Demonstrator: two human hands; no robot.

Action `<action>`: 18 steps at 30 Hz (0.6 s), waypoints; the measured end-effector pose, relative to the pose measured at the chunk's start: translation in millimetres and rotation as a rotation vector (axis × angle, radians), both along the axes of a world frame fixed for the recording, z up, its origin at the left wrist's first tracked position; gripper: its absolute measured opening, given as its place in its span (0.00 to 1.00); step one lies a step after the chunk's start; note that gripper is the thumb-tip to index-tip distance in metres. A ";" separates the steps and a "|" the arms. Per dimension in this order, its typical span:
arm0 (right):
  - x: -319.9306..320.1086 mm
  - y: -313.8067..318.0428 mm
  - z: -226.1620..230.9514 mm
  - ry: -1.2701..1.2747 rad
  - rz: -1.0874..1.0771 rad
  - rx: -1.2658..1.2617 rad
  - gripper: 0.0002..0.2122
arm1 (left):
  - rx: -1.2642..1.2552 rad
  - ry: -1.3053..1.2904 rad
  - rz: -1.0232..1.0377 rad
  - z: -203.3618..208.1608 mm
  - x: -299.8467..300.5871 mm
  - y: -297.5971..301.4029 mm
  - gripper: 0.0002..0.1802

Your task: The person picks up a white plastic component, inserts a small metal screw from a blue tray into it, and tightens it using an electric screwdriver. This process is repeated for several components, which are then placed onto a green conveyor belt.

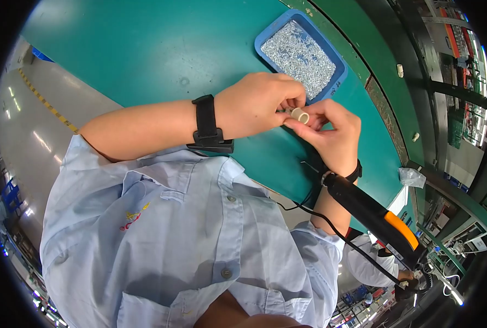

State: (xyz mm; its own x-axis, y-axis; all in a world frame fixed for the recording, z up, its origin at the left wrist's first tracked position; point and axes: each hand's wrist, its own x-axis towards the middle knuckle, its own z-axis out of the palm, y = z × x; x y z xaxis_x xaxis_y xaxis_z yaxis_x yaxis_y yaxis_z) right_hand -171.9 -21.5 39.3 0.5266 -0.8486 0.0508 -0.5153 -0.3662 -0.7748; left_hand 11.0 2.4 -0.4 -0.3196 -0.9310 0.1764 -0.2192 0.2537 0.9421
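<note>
My left hand [262, 104], a black strap on its wrist, is closed in a pinch at the far end of a small cream cylindrical plastic part [301, 115]. My right hand [333, 131] grips the same part from the other side, between thumb and fingers. The part's round open end points toward my right hand. Whatever small piece the left fingertips may pinch is mostly hidden. Just beyond both hands, a blue tray [261, 39] holds a heap of small shiny metal pins [301, 54].
A black electric screwdriver with an orange panel [401, 229] hangs over my right forearm, its cord [331, 225] crossing before my chest. Cream parts [400, 70] lie on the dark green line right of the green table [145, 49]. A clear bag [412, 177] and a co-worker [366, 262] are farther right.
</note>
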 end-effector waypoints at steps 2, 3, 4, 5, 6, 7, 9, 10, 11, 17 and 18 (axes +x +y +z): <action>0.6 0.2 -3.4 0.067 0.064 0.015 0.12 | 0.015 -0.043 0.017 -1.6 -0.8 2.3 0.12; -0.1 -0.1 -6.2 0.067 0.061 0.017 0.12 | 0.016 -0.042 0.015 -3.8 -1.1 2.7 0.12; -1.1 -1.0 -10.5 0.096 0.082 0.028 0.13 | -0.022 -0.070 0.003 -7.3 -1.1 2.8 0.12; -2.1 -1.8 -14.7 0.124 0.103 0.040 0.13 | -0.060 -0.097 -0.009 -10.2 -1.0 2.4 0.12; -2.5 -2.4 -17.3 0.151 0.124 0.052 0.14 | -0.098 -0.124 -0.022 -12.6 -0.6 2.0 0.13; -2.0 -2.3 -18.7 0.151 0.122 0.053 0.14 | -0.097 -0.124 -0.024 -14.9 -0.1 1.5 0.13; 0.0 -1.2 -21.1 0.144 0.144 0.018 0.15 | 0.008 -0.060 -0.088 -17.1 0.9 0.0 0.14; 0.8 -1.0 -22.1 0.141 0.154 0.000 0.16 | 0.060 -0.029 -0.120 -17.4 1.2 -0.1 0.14; 1.5 -1.5 -23.2 0.139 0.150 0.001 0.16 | 0.061 -0.030 -0.125 -17.4 1.7 0.2 0.14; -0.3 -6.6 -16.1 0.132 0.157 0.000 0.16 | 0.084 -0.071 -0.147 -14.7 5.0 0.7 0.17; -3.1 -7.6 -14.1 0.133 0.155 0.020 0.15 | 0.087 -0.080 -0.155 -14.2 5.3 1.0 0.17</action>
